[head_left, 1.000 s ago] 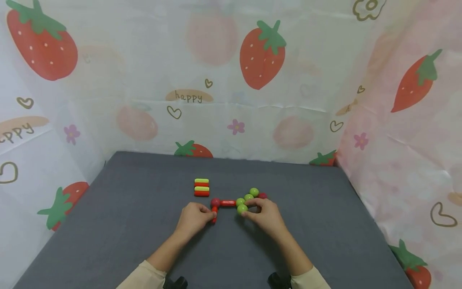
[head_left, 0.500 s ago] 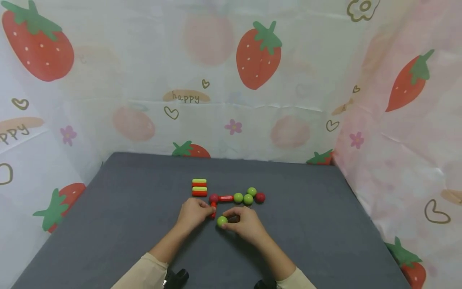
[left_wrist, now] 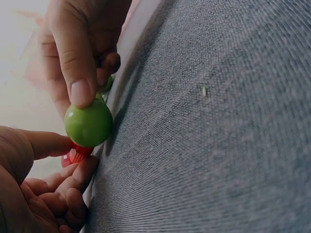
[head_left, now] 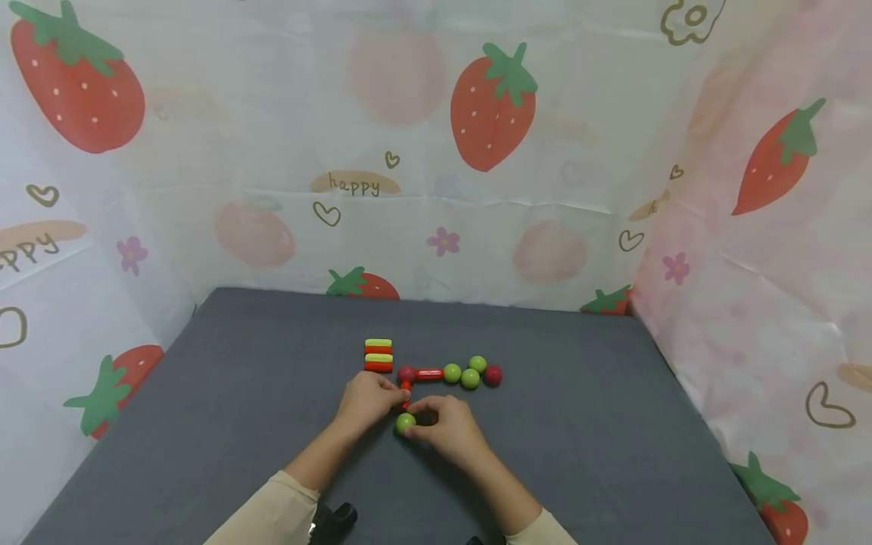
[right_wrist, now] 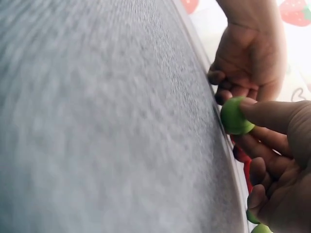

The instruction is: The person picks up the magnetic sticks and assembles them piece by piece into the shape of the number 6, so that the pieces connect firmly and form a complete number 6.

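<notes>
Pinching a glossy green ball (head_left: 405, 424) between thumb and fingers, the right hand (head_left: 450, 431) holds it low over or on the grey cloth (head_left: 579, 424). Ball sits at the tip of that hand, toward the left hand (head_left: 366, 400), whose fingers lie just beyond it. Left hand pinches a short red rod (head_left: 406, 386), the ball being at the rod's near end; contact between rod and ball cannot be told from the views.

Held ball: round, bright green, smooth, with a small highlight in the left wrist view; thumb covers part of it. Held rod: slim, red, mostly hidden by the fingers.

At the rod's far end, a dark red ball (head_left: 406, 375). From it a second red rod (head_left: 429, 375) runs rightward, lying flat, to a green ball at its other end (head_left: 453, 373). Just right of this: two further green balls, one nearer (head_left: 470, 378), one farther (head_left: 477, 364), then another dark red ball (head_left: 493, 375).

Beyond the left hand, bars (head_left: 378, 358) lie side by side, yellow-green and red alternating. Strawberry-print backdrop (head_left: 409, 219) behind.
</notes>
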`<state>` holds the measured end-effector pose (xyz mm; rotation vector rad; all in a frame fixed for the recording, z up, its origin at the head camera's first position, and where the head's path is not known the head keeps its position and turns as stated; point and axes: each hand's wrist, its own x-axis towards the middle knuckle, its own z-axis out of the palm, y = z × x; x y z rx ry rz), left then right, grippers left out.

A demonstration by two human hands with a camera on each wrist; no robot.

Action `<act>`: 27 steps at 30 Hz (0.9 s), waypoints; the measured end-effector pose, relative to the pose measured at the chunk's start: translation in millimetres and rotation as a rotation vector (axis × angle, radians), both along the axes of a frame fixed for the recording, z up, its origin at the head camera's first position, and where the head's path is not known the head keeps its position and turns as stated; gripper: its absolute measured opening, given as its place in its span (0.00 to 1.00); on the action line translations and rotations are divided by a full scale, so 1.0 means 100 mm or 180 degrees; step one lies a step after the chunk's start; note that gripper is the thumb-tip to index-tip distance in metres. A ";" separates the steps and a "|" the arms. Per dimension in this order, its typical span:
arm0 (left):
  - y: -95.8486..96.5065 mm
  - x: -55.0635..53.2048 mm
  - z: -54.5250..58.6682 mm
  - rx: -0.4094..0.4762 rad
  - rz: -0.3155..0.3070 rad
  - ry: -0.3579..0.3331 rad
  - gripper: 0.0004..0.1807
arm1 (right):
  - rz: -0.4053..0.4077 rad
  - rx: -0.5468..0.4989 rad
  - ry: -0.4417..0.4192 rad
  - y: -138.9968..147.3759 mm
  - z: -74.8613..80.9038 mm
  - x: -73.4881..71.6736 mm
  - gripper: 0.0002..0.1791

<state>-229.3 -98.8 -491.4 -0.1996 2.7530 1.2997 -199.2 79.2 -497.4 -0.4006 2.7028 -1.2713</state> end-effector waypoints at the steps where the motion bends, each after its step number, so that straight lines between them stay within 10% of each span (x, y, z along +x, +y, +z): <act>1: 0.00 0.00 0.00 -0.0002 0.0002 -0.0003 0.12 | -0.0014 0.0010 0.0015 -0.01 0.00 0.00 0.15; 27: 0.00 -0.01 0.03 -0.0033 -0.0034 0.0051 0.12 | -0.0352 0.0265 0.0186 -0.12 -0.04 -0.02 0.17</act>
